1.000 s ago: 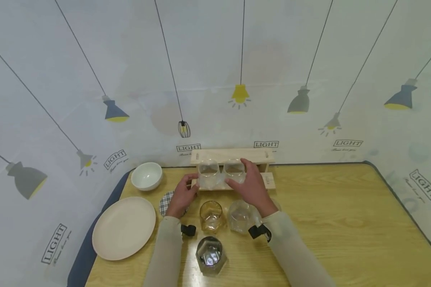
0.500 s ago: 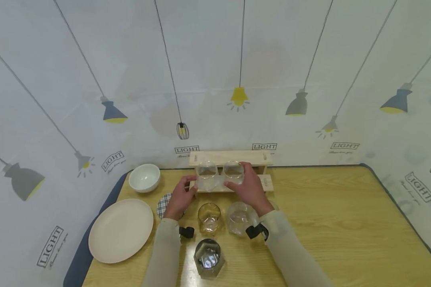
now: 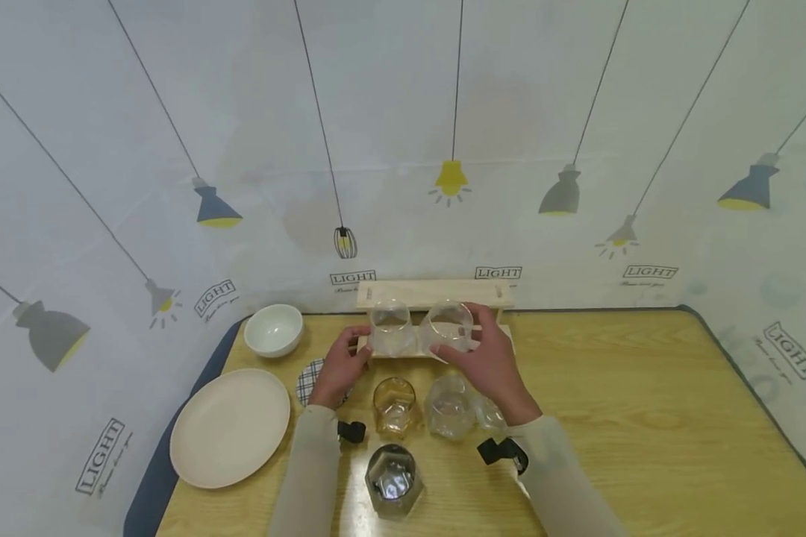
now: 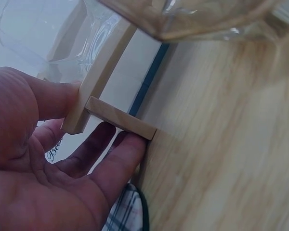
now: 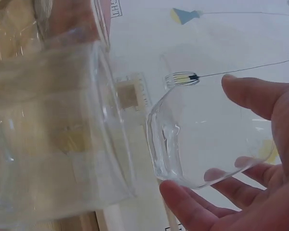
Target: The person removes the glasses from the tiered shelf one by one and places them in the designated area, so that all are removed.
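A small two-step wooden shelf (image 3: pixel 436 292) stands against the wall. My left hand (image 3: pixel 339 365) grips the left end of its lower step, thumb by the upper edge and fingers beneath, as the left wrist view shows. On that step, beside the left thumb, a clear glass (image 3: pixel 391 332) stands upright. With my right hand (image 3: pixel 490 362) I hold a second clear glass (image 5: pixel 202 134) between thumb and fingers; it leans slightly at the right part of the step.
Nearer me are an amber glass (image 3: pixel 395 406), a clear faceted glass (image 3: pixel 450 406), another clear glass (image 3: pixel 490 414) partly behind the right wrist, and a dark grey glass (image 3: pixel 392 481). To the left lie a checked coaster (image 3: pixel 307 380), a pink plate (image 3: pixel 231 429) and a white bowl (image 3: pixel 274 330).
My right hand has shifted to the right with its glass, which now stands farther from the other glass and tilts a little. The left hand keeps its place on the shelf.
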A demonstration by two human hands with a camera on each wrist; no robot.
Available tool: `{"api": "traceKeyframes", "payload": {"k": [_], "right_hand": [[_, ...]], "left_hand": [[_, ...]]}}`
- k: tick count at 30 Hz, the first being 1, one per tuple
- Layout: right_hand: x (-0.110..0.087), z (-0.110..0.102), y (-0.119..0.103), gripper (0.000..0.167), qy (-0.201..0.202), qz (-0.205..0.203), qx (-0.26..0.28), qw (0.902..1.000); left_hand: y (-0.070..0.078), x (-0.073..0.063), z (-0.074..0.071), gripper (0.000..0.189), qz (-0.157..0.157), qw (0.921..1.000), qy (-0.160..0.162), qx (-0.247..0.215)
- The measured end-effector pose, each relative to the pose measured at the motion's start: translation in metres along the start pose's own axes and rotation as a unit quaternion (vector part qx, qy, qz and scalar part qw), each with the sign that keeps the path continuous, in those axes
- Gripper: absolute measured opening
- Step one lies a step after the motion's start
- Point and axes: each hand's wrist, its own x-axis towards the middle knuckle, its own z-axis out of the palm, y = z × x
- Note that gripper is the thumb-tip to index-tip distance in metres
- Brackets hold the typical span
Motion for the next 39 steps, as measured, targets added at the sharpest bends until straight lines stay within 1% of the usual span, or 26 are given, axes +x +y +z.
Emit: {"api": "traceKeyframes", "payload": {"k": [5,7,10,15,21,26,29,34,37,39], "right_hand": [[-0.02,-0.008,-0.004,0.078,-0.004,-0.045,0.037,0.9983],[-0.029,-0.011,-0.006,0.077,-0.013,-0.056,0.055,0.9968],[-0.042,-0.016,-0.008,0.076,-0.028,-0.069,0.06,0.9954],[-0.062,-0.02,-0.006,0.075,-0.039,-0.081,0.033,0.9954],[-0.078,-0.02,-0.001,0.076,-0.059,-0.078,0.044,0.9942],[-0.091,-0.021,0.004,0.074,-0.072,-0.095,0.04,0.9921],[-0.1,-0.02,0.01,0.074,-0.082,-0.115,0.036,0.9894],[-0.117,-0.016,0.023,0.074,-0.102,-0.147,0.034,0.9832],[-0.125,-0.013,0.031,0.073,-0.106,-0.153,0.021,0.9822],[-0.13,-0.012,0.037,0.074,-0.107,-0.147,0.018,0.9831]], "left_hand": [[0.003,-0.002,0.001,0.034,0.009,0.9999,0.001,0.011],[0.004,-0.002,0.002,0.033,0.012,0.9998,0.005,0.018],[0.004,-0.003,0.002,0.033,0.009,0.9997,0.008,0.023],[0.003,-0.004,0.003,0.033,0.011,0.9993,0.008,0.035],[0.003,-0.005,0.002,0.034,0.008,0.9991,0.011,0.041],[0.002,-0.002,0.002,0.033,0.009,0.9991,0.008,0.04],[0.002,-0.003,0.001,0.033,0.007,0.9992,0.007,0.038],[-0.002,-0.006,-0.001,0.034,0.006,0.9984,0.018,0.054],[-0.002,-0.005,-0.001,0.034,0.012,0.9986,0.014,0.05],[0.0,-0.005,0.0,0.034,0.017,0.9989,0.007,0.044]]}}
